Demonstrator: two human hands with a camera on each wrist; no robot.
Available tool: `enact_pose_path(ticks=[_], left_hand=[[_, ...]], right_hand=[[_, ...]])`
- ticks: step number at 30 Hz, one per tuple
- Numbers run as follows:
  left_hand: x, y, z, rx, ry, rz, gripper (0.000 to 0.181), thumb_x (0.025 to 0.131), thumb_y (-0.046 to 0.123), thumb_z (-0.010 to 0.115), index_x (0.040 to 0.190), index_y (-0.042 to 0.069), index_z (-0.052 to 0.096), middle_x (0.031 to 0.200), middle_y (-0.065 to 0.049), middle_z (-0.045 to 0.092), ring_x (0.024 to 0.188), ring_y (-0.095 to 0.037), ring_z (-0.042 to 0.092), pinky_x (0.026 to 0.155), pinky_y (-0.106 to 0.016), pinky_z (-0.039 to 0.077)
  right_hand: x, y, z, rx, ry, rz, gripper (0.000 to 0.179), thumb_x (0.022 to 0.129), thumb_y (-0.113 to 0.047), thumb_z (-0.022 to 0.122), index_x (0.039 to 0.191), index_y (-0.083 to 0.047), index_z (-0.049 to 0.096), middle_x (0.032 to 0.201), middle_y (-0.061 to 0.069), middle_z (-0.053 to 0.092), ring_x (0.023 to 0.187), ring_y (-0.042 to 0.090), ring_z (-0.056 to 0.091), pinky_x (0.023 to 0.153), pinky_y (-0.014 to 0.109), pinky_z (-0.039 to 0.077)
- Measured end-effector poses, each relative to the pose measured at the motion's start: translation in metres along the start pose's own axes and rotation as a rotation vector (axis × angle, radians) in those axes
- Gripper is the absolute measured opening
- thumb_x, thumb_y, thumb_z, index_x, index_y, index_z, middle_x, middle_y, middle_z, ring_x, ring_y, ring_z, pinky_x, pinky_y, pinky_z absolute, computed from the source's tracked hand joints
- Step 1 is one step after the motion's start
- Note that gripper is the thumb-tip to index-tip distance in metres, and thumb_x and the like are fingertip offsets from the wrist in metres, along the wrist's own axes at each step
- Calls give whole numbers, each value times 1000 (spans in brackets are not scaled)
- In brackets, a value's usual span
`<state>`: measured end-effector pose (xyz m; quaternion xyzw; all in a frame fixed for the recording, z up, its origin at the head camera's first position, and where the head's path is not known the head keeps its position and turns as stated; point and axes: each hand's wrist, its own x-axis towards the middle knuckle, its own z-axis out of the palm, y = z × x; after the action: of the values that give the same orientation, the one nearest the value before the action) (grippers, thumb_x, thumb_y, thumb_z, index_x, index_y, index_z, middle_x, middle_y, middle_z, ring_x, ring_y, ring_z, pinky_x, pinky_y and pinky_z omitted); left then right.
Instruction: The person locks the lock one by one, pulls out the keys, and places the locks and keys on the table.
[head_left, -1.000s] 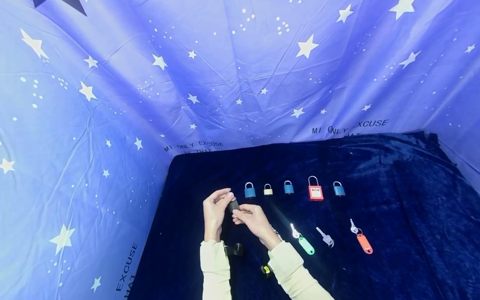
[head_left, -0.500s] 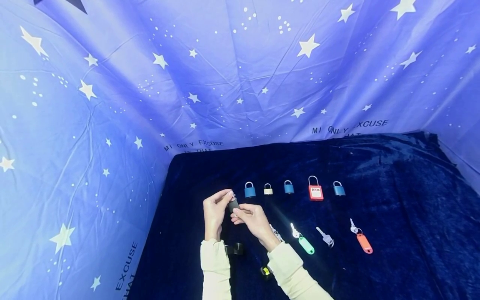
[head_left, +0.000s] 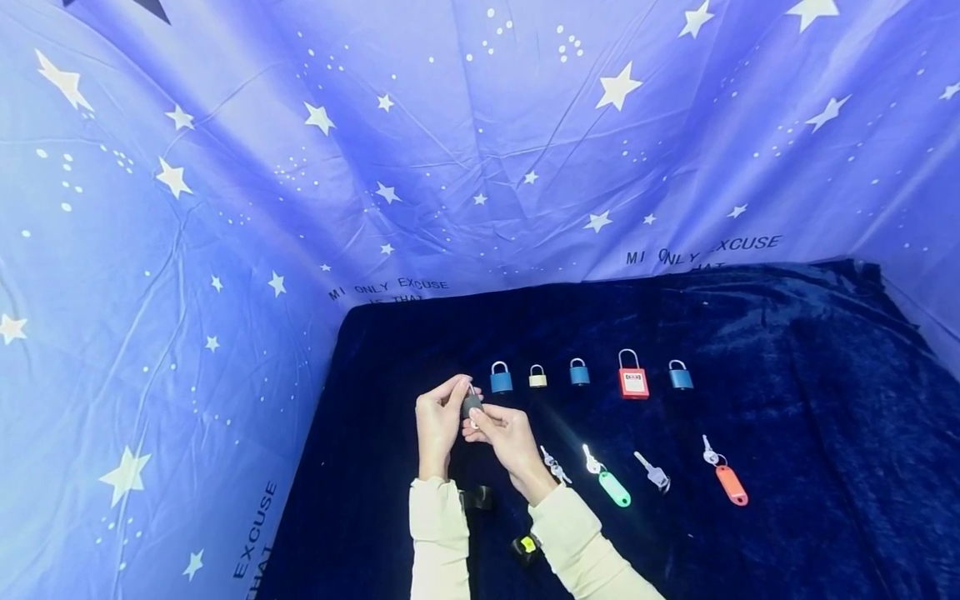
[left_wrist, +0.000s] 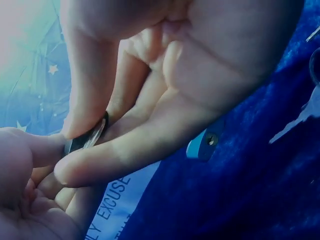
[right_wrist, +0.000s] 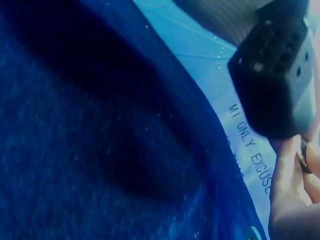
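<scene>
A small dark padlock (head_left: 472, 406) is held up between both hands, left of the padlock row. My left hand (head_left: 441, 421) pinches it near its metal shackle with thumb and fingers. Lower down, my right hand (head_left: 510, 437) grips the body between thumb and curled fingers; a pale glint shows at its lower end. In the left wrist view the fingers cover most of the padlock (left_wrist: 75, 144). The nearest padlock on the cloth is a blue padlock (head_left: 501, 382), just right of the left fingertips.
Rightward stand a small brass padlock (head_left: 537, 380), two more blue ones and a red padlock (head_left: 633, 383). Nearer lie a bunch of keys (head_left: 556, 467), a green-tagged key (head_left: 614, 489), plain keys (head_left: 654, 473) and an orange-tagged key (head_left: 731, 485). Dark blue cloth (head_left: 810, 400) meets a starry curtain (head_left: 480, 150).
Both hands have shifted slightly right, and the dark padlock with them. It stands more upright than before. The bunch of keys beside the right wrist shows more fully.
</scene>
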<state>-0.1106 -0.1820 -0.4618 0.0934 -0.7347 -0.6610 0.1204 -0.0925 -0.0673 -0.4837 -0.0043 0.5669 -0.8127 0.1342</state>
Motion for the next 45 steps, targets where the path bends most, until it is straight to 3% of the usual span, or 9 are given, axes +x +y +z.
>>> enact_pose_path(ticks=[10, 13, 16, 21, 23, 29, 39, 45], left_hand=[[-5, 4, 10, 37, -4, 25, 23, 96, 15, 66, 101, -5, 74, 83, -16, 76, 69, -16, 71, 56, -18, 49], [-7, 5, 12, 20, 7, 23, 21, 95, 14, 66, 100, -5, 75, 82, -16, 76, 70, -16, 71, 56, -17, 48], [-9, 10, 14, -13, 9, -1, 18, 95, 10, 65, 99, -4, 75, 85, -20, 75, 77, -26, 74, 58, -16, 48], [-10, 7, 16, -50, 13, -15, 19, 96, 10, 64, 101, -6, 74, 86, -21, 75, 73, -21, 73, 50, -17, 45], [-9, 1, 17, -57, 27, 11, 21, 95, 12, 65, 102, -7, 73, 85, -19, 75, 71, -14, 72, 51, -17, 47], [-13, -3, 19, 21, 75, 25, 19, 94, 11, 66, 100, -5, 75, 83, -14, 76, 67, -11, 70, 50, -18, 48], [-5, -3, 12, 1, -7, -19, 21, 95, 12, 66, 103, -5, 74, 85, -15, 76, 63, -8, 68, 46, -16, 45], [0, -4, 9, 11, -17, -17, 22, 94, 16, 69, 105, -1, 76, 89, -15, 76, 77, -15, 74, 61, -17, 53]], right_hand=[[1, 5, 0, 11, 100, -16, 31, 97, -8, 62, 115, 17, 64, 87, 16, 75, 69, 10, 70, 71, 25, 58], [1, 5, -1, 12, 113, -33, 30, 97, -8, 63, 114, 17, 64, 85, 15, 75, 68, 9, 70, 69, 24, 58], [1, 5, -1, 17, 132, -35, 28, 96, -6, 63, 112, 16, 66, 82, 14, 75, 65, 10, 69, 67, 24, 58], [2, 6, -1, 5, 163, -35, 28, 95, -7, 65, 112, 15, 66, 79, 12, 75, 63, 10, 68, 66, 25, 57], [2, 8, -1, 2, 166, -41, 30, 95, -8, 66, 113, 16, 66, 79, 10, 75, 63, 9, 68, 66, 24, 57], [1, 9, -1, -3, 164, -48, 32, 96, -9, 65, 113, 18, 65, 81, 11, 75, 64, 8, 68, 65, 23, 57], [1, 8, 0, 2, 164, -47, 28, 95, -7, 64, 111, 17, 66, 79, 11, 74, 63, 9, 68, 65, 24, 58], [4, 4, -1, -22, 152, -56, 25, 96, -6, 64, 108, 15, 67, 81, 17, 74, 63, 10, 69, 66, 26, 59]])
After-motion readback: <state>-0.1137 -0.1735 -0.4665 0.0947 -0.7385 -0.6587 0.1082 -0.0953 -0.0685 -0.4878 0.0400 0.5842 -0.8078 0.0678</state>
